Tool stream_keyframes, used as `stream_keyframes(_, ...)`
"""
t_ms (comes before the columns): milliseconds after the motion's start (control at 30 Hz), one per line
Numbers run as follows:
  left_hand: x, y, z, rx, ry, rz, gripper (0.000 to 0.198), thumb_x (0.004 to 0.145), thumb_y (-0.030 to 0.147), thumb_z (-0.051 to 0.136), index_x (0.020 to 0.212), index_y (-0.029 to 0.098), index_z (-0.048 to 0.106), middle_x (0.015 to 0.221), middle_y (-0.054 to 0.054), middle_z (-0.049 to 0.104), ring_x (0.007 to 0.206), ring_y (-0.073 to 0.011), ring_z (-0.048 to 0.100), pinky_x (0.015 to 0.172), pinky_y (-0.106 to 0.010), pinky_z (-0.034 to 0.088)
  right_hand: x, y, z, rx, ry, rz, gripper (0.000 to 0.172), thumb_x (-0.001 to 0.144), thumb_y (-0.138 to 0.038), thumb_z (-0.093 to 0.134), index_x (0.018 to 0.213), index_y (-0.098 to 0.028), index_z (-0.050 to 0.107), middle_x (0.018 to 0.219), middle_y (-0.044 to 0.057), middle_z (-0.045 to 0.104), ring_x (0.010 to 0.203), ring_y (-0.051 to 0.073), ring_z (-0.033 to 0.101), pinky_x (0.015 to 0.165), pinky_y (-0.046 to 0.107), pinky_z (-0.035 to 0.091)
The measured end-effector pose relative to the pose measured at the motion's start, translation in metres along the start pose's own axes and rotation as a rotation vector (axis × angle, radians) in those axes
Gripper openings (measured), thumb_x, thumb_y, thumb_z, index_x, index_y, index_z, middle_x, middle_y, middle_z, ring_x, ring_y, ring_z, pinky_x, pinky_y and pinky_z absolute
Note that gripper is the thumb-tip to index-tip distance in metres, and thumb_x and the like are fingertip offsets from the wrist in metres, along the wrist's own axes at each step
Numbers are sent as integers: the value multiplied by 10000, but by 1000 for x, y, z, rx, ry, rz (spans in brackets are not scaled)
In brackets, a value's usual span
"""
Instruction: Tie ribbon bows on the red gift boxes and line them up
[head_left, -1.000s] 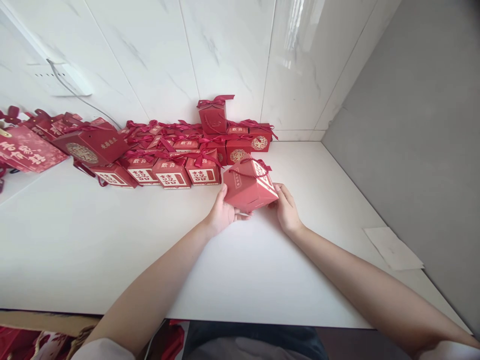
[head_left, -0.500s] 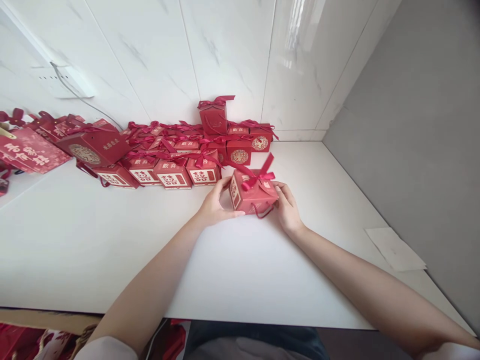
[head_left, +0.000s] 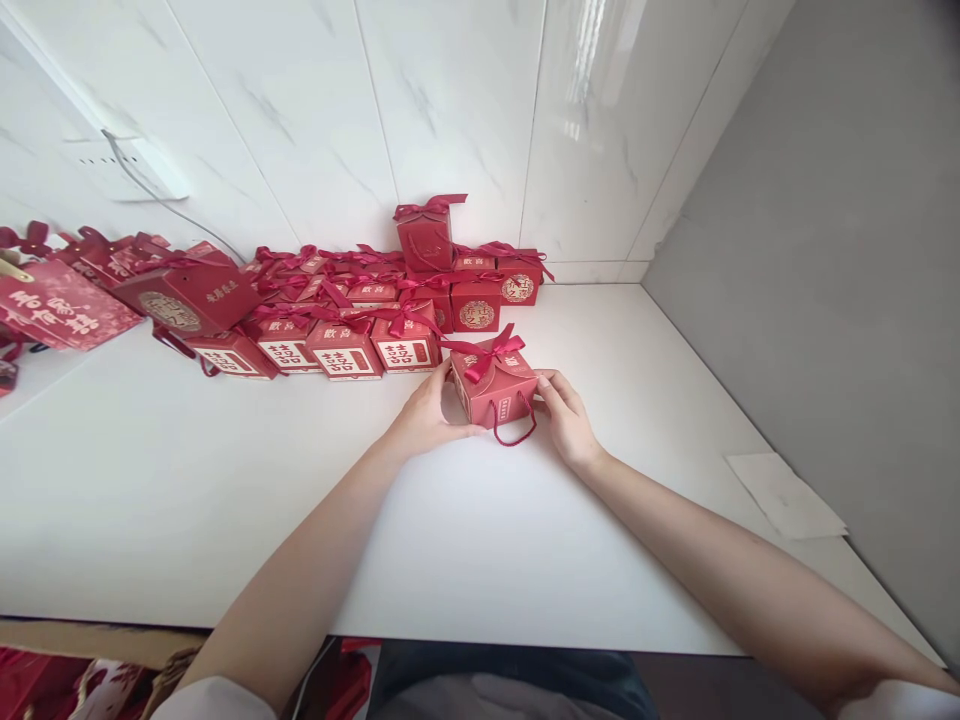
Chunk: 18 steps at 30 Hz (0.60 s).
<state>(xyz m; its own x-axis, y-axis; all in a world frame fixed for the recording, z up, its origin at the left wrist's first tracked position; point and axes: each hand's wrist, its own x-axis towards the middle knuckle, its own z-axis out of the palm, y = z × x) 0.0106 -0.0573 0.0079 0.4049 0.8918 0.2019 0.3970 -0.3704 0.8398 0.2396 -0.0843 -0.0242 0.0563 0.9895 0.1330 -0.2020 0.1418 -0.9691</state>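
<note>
A red gift box (head_left: 487, 395) with a ribbon bow on top and a cord handle hanging from its near side is between my two hands over the white table. My left hand (head_left: 427, 412) grips its left side, thumb along the lower front edge. On the other side, my right hand (head_left: 568, 415) closes its fingers on the box's right edge, beside the cord handle. Just behind and to the left stands a front row of similar red boxes, the closest being a box with a white panel (head_left: 406, 353).
Several rows of ribboned boxes stand against the tiled wall (head_left: 465, 110), with one box (head_left: 424, 240) stacked higher. Red bags (head_left: 67, 300) crowd the left. A white paper (head_left: 786, 495) lies by the grey partition (head_left: 840, 250). A cable runs from the wall socket (head_left: 127, 165).
Both hands have turned the gift box and shifted it slightly left. Its bow has settled lower, and the handle side now faces me more squarely, with the cord loop hanging in front.
</note>
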Motion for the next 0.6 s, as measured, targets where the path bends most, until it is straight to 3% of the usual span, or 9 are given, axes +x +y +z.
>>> stream_keyframes(200, 0, -4, -1, -26, -9, 22, 1081, 624, 353, 870, 1530, 212, 297, 1530, -150, 410, 1422, -370, 359, 1178, -498, 266, 0, 0, 0, 7, -35, 11, 326, 917, -554, 554, 990, -248, 640, 1084, 43, 681, 986, 199, 634, 858, 337, 526)
stream_keyframes(333, 2, -15, -6, -190, -104, -17, 786, 714, 266, 775, 1438, 218, 473, 1479, -103, 492, 1407, -343, 395, 1197, -463, 258, 2, 3, -2, -1, 12, 20, 348, 901, -572, 561, 948, -234, 632, 975, 36, 679, 833, 175, 633, 773, 314, 511)
stream_keyframes(433, 6, -26, -8, -269, -50, -87, 582, 738, 207, 692, 1313, 220, 604, 1411, -74, 567, 1364, -326, 450, 1177, -451, 302, 3, 6, -3, 1, 48, 20, 345, 874, -566, 595, 949, -230, 610, 777, -5, 621, 657, 147, 568, 665, 294, 470)
stream_keyframes(600, 12, -38, -11, -311, 47, -91, 520, 715, 185, 631, 1235, 208, 635, 1398, -78, 579, 1350, -319, 464, 1128, -476, 362, 4, 6, -3, 5, 29, 21, 325, 848, -539, 640, 900, -221, 595, 723, -18, 598, 611, 136, 536, 627, 284, 443)
